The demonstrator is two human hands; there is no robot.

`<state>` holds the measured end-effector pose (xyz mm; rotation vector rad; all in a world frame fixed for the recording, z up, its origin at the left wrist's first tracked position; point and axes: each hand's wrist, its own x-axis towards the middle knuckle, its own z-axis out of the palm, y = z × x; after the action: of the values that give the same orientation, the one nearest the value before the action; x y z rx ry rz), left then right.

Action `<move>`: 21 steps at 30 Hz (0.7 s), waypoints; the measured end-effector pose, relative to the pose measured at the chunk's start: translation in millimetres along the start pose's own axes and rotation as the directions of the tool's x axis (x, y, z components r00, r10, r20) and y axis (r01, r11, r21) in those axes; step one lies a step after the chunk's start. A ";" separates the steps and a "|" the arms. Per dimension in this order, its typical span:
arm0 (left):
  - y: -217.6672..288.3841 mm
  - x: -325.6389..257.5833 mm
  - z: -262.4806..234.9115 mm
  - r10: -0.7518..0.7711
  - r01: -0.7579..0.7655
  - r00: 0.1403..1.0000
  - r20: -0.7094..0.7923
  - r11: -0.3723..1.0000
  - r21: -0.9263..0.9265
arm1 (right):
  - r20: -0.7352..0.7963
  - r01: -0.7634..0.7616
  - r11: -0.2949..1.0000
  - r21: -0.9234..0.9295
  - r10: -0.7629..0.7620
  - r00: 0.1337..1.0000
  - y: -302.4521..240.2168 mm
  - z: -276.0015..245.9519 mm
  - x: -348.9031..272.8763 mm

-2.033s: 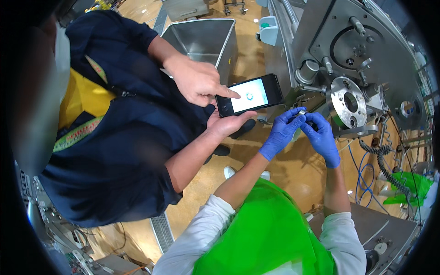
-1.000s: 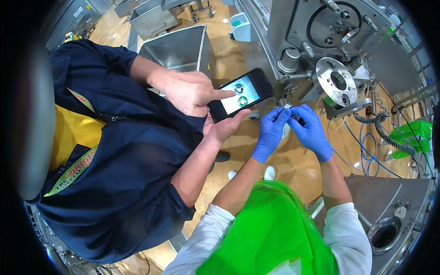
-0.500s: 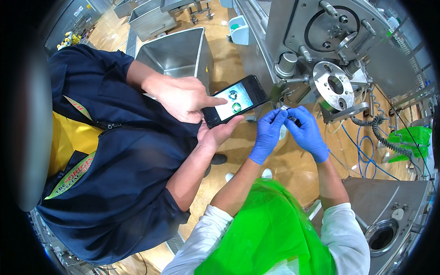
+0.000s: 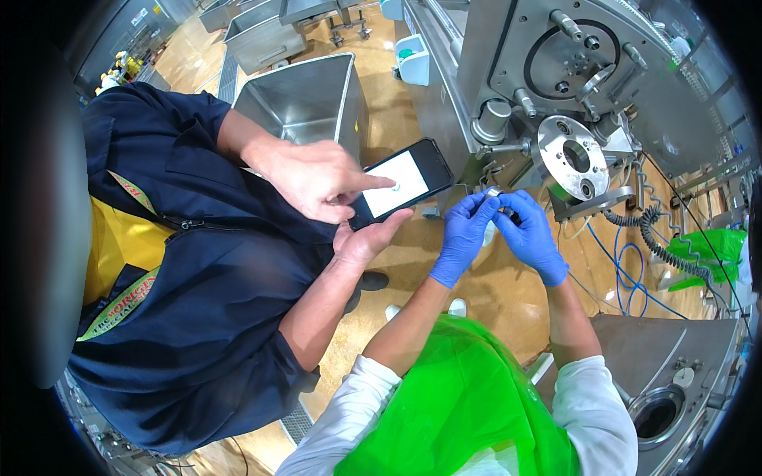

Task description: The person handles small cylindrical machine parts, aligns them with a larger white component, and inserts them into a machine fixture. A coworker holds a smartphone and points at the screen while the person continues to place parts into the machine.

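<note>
Both my hands wear blue gloves and meet in front of my green apron. My left hand and my right hand are closed on a small shiny metal part, pinched between the fingertips. Fingers cover most of it, so its exact kind does not show. To my left, another person in a dark jacket holds a black smartphone in one hand. The index finger of that person's other hand points at its mostly white screen.
Ahead on the right stands a steel machine with a round flanged disc. Coiled cable and blue hoses hang below. A steel tub stands beyond the person; a steel unit with a round opening is lower right.
The phone's screen has gone from a picture with two round shapes to mostly white, and the phone sits slightly further left. My hands still hold the metal part.
</note>
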<state>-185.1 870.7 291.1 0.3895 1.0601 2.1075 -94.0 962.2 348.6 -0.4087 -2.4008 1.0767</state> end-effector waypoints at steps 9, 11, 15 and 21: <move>-8.5 5.7 -3.2 -0.008 0.008 1.000 0.002 1.000 -0.016 | 0.009 0.001 1.000 -0.020 -0.001 1.000 3.9 -0.8 1.3; -8.1 5.9 -1.2 0.000 0.000 1.000 -0.005 0.999 -0.032 | 0.005 0.000 1.000 -0.015 0.000 1.000 3.7 -1.0 1.4; -11.1 5.4 -1.5 -0.033 0.033 0.999 -0.017 0.999 0.006 | -0.133 0.040 0.994 -0.105 -0.054 0.990 -8.6 -5.1 -0.9; -23.7 -4.6 0.2 -0.239 0.280 0.945 0.222 0.944 -0.176 | -0.121 0.209 0.905 -0.371 -0.270 0.955 -23.2 -10.1 -0.8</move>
<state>-170.5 876.7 272.8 0.3291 0.7266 1.8748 -89.6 953.1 371.8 -0.2959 -2.4116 0.4778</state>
